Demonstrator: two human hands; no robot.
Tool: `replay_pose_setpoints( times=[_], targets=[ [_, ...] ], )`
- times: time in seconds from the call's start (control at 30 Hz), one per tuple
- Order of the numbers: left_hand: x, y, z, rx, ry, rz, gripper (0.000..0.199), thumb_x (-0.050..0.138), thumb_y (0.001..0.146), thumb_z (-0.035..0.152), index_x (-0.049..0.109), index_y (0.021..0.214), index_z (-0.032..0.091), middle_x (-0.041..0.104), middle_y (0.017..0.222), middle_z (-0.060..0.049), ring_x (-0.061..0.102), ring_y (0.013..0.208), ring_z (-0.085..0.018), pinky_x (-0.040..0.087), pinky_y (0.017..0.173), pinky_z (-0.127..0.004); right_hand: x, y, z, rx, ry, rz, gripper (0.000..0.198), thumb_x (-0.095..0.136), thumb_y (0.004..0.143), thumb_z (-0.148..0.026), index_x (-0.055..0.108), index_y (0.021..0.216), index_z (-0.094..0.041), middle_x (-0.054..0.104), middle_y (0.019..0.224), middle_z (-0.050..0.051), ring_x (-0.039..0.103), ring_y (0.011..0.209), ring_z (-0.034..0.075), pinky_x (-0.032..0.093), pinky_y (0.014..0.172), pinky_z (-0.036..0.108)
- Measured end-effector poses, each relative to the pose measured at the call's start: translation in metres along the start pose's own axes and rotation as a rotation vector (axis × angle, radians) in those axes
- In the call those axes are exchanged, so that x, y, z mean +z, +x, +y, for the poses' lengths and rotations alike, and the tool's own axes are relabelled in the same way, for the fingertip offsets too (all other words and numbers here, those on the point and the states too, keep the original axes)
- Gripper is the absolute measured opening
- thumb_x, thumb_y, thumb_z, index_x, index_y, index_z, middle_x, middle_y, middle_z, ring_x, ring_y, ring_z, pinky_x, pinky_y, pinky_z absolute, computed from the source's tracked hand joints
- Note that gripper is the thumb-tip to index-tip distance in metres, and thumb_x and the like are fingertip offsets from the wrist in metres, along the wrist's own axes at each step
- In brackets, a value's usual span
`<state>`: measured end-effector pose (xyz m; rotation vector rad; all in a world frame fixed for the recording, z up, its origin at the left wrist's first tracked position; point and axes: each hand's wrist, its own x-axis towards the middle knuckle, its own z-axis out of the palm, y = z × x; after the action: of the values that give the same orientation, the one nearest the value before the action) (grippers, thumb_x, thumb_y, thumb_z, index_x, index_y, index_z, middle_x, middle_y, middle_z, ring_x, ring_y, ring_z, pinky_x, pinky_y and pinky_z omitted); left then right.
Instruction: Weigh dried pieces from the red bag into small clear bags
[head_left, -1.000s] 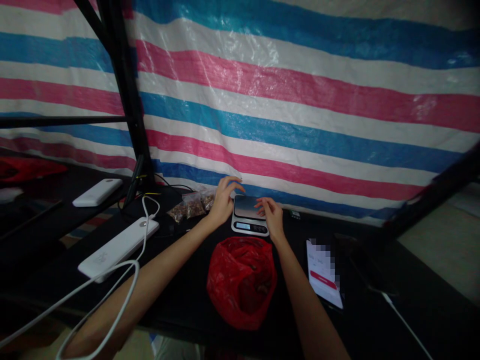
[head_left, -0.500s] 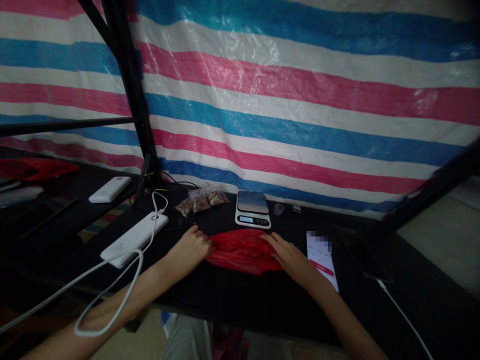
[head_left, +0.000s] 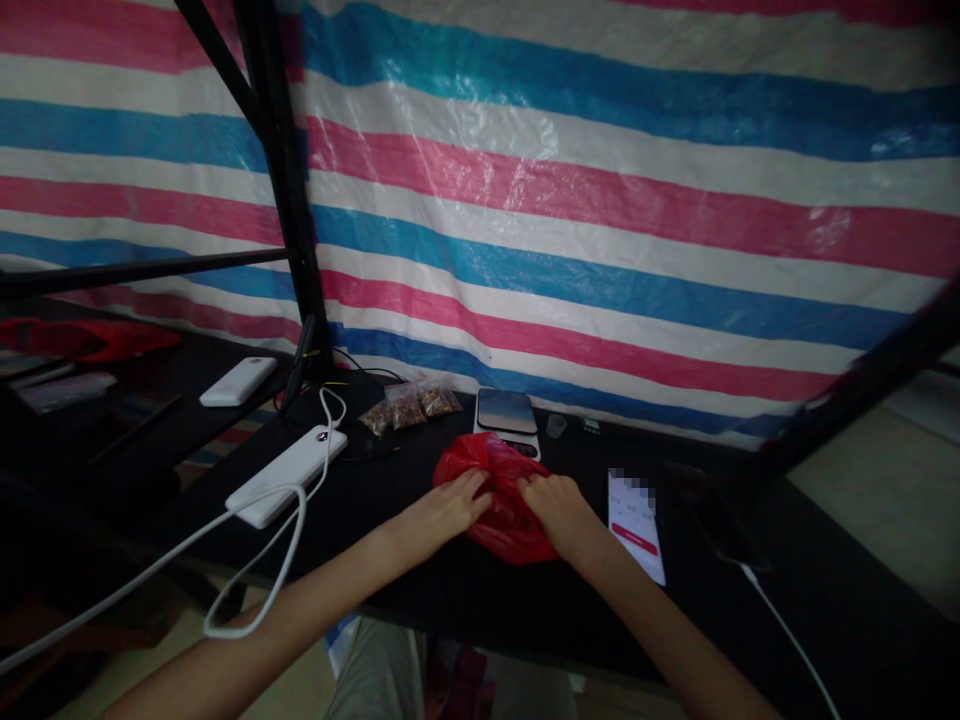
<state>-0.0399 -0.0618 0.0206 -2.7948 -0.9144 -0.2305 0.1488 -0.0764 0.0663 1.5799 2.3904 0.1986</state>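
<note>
A crumpled red plastic bag [head_left: 514,545] lies on the black table in front of me, its upper part bunched up between my hands. My left hand [head_left: 461,503] grips it from the left, fingers curled on its near side. On the right, my right hand [head_left: 553,508] has its fingers hooked into the bag's folds. What the bag contains, if anything, is hidden. Just behind it stands a kitchen scale [head_left: 507,412], its front partly covered by the red plastic.
Several small zip bags of brown bits [head_left: 407,408] lie left of the scale; a small clear cup [head_left: 556,426] is on its right. A phone [head_left: 634,540] lies beside my right arm. A white power bank [head_left: 289,475] with a looping white cable [head_left: 289,560] sits at left.
My hands have come closer together. The bag, stretched out sideways before, is now gathered into a rounder bundle that hides the scale's display.
</note>
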Motion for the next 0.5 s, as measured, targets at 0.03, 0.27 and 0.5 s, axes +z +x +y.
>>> replay_pose_setpoints(
  times=[0.03, 0.27, 0.5],
  targets=[
    [0.004, 0.006, -0.004, -0.061, -0.026, -0.077, 0.042, 0.044, 0.08, 0.013, 0.039, 0.122, 0.019, 0.039, 0.13, -0.013, 0.037, 0.119, -0.022, 0.038, 0.087, -0.03, 0.0, 0.001, 0.001, 0.0, -0.003, -0.032, 0.027, 0.041, 0.079, -0.004, 0.059, 0.098, -0.009, 0.064, 0.091, 0.017, 0.062, 0.084, 0.023, 0.045, 0.065, 0.03],
    [-0.027, 0.038, -0.009, -0.33, -0.014, -0.482, 0.103, 0.081, 0.035, 0.034, 0.038, 0.126, 0.01, 0.051, 0.114, -0.025, 0.051, 0.099, -0.035, 0.042, 0.076, -0.041, -0.004, 0.014, -0.002, 0.166, -0.084, -0.124, 0.03, 0.041, 0.074, 0.005, 0.067, 0.083, -0.009, 0.066, 0.085, 0.018, 0.062, 0.082, 0.024, 0.045, 0.058, 0.03],
    [-0.03, 0.039, 0.017, -0.169, 0.142, -0.255, 0.012, 0.06, 0.07, 0.017, 0.069, 0.079, 0.018, 0.067, 0.08, -0.014, 0.052, 0.093, -0.028, 0.034, 0.081, -0.039, -0.011, 0.003, -0.003, -0.076, 0.003, 0.139, 0.026, 0.039, 0.081, -0.007, 0.062, 0.091, -0.011, 0.064, 0.092, 0.014, 0.059, 0.086, 0.021, 0.043, 0.073, 0.031]
  ],
)
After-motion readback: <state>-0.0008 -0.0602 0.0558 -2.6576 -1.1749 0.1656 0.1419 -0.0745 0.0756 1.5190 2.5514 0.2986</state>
